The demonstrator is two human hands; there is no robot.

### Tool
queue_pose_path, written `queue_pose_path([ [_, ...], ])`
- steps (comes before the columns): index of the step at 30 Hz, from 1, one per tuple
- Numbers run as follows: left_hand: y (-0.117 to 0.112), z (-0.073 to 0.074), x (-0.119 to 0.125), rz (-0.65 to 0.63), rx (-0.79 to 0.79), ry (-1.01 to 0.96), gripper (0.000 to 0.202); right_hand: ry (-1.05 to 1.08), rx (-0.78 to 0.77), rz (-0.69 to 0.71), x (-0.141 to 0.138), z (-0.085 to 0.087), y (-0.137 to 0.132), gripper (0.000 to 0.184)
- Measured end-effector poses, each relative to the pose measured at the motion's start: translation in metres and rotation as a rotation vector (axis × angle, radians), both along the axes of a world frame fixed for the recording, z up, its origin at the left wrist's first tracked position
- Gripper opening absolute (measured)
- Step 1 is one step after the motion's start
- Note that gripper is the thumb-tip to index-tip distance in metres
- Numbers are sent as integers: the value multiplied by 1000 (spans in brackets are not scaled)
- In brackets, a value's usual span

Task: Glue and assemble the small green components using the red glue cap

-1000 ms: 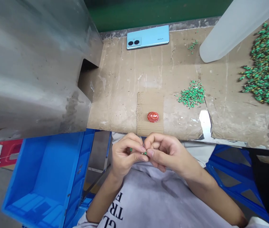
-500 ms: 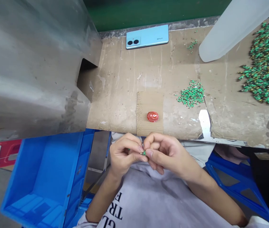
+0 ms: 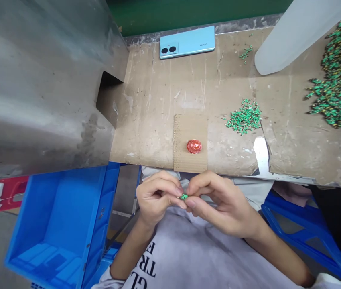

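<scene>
My left hand [image 3: 155, 197] and my right hand [image 3: 218, 200] meet just below the table's front edge, over my lap. Both pinch one small green part [image 3: 183, 196] between thumb and forefinger tips, the remaining fingers curled. A red round cap [image 3: 193, 146] lies on a cardboard patch [image 3: 188, 128] straight ahead of my hands. A small heap of green parts [image 3: 243, 117] lies to the right of it. A much larger heap of green parts [image 3: 340, 86] covers the far right of the table.
Worn cardboard [image 3: 158, 104] covers the table. A light blue phone [image 3: 186, 42] lies at the back edge. A grey metal housing [image 3: 38, 80] fills the left. A blue crate [image 3: 59, 224] stands below left, a white cylinder [image 3: 293, 36] leans at the top right.
My right hand's fingers have uncurled somewhat and the pinch has shifted slightly lower. The green part now shows more clearly between the fingertips.
</scene>
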State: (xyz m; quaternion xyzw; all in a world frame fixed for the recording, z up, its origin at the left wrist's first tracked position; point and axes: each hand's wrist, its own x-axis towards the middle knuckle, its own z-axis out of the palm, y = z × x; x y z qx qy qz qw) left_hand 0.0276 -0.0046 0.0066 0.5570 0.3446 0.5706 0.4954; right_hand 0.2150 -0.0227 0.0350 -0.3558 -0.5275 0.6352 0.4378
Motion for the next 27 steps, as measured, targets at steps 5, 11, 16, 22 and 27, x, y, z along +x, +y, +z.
queue_pose_path([
  [5,1,3,2,2,38,31,22,-181,347,-19,11,-5,5,3],
  [11,0,3,0,-2,91,65,19,-229,515,-11,12,-5,10,8],
  [16,-3,6,-2,-27,150,88,12,-184,548,2,11,-7,9,11],
  [22,-4,14,-2,-42,152,87,23,-124,592,2,11,-12,8,16],
  [27,-5,25,-2,-46,139,141,21,-185,669,-3,14,-14,9,20],
])
